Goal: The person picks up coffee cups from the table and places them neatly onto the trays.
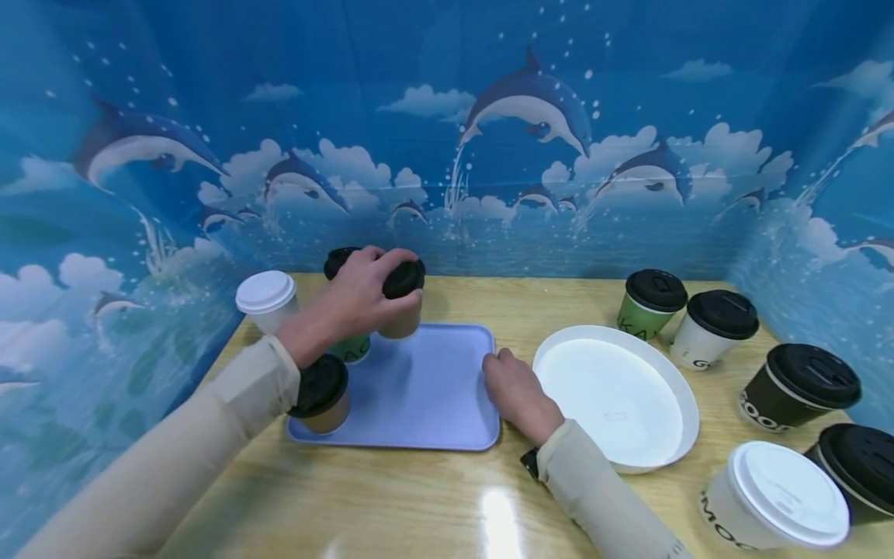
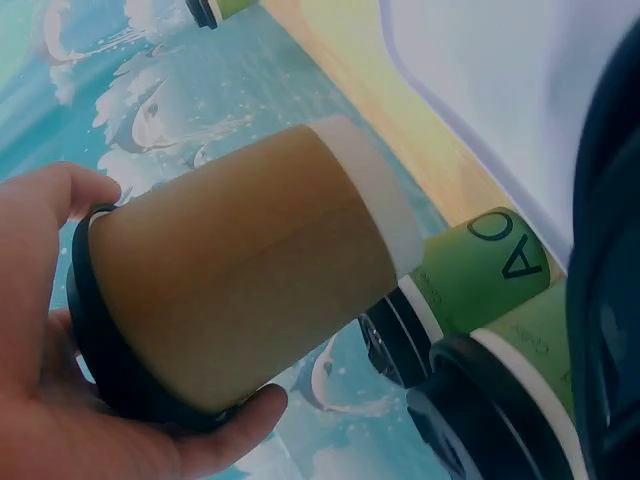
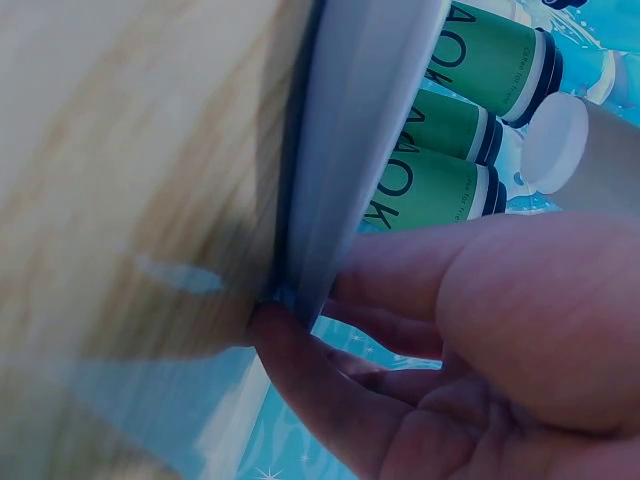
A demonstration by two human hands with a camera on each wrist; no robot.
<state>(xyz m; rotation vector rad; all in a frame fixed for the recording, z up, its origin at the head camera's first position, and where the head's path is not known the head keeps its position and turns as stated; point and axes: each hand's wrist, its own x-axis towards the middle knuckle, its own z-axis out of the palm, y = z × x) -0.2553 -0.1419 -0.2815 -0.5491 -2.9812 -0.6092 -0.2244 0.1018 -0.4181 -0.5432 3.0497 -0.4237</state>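
Note:
My left hand (image 1: pixel 359 299) grips a brown paper cup (image 1: pixel 402 323) around its black lid, fingers on one side and thumb on the other. That cup overlaps the far left part of a lavender tray (image 1: pixel 440 388) in the head view; its white base (image 2: pixel 375 190) shows in the left wrist view. At the tray's right edge, my right hand (image 1: pixel 520 394) pinches the rim (image 3: pixel 340 150) between thumb and fingers. Green cups (image 1: pixel 355 349) with black lids stand by the tray's left end, partly hidden by my left hand. Another brown cup (image 1: pixel 327 419) sits at its front left corner.
A white-lidded cup (image 1: pixel 267 299) stands at the far left. Right of the tray lies a round white tray (image 1: pixel 618 388). Beyond it are a green cup (image 1: pixel 642 314), white cups (image 1: pixel 698 341) and black cups (image 1: pixel 768 396). A dolphin-printed curtain (image 1: pixel 447 155) encloses the table.

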